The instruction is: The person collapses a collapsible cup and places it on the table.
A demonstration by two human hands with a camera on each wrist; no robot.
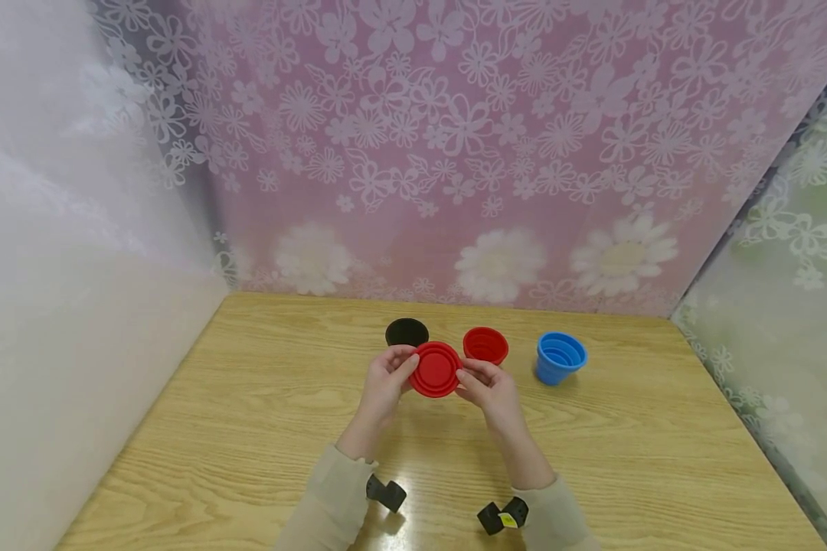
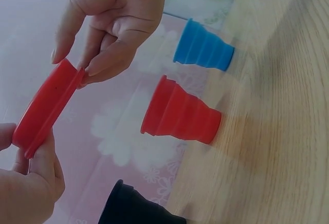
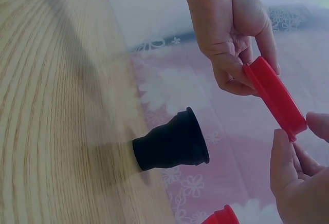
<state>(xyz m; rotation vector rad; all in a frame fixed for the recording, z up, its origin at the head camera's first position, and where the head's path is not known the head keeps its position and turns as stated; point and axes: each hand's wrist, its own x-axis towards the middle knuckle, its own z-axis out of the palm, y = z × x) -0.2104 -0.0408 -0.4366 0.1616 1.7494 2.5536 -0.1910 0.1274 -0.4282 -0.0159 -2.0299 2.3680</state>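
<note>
A red collapsible cup (image 1: 436,370), pressed flat into a disc, is held up over the table between both hands. My left hand (image 1: 382,386) pinches its left rim, thumb on the face toward me and fingers behind. On the opposite rim, my right hand (image 1: 491,392) pinches it the same way. In the left wrist view the flattened cup (image 2: 49,108) appears edge-on, tilted and well clear of the wood. Just beyond the hands stand a black cup (image 1: 406,330) and a second red cup (image 1: 485,344), both expanded; the hands and disc partly overlap them in the head view.
To the right, an expanded blue cup (image 1: 560,358) stands upright on the wooden table (image 1: 262,428). A pink flowered curtain (image 1: 413,168) rises behind the table, with pale sheets at both sides. Small black devices (image 1: 386,493) are fixed at the sleeve cuffs.
</note>
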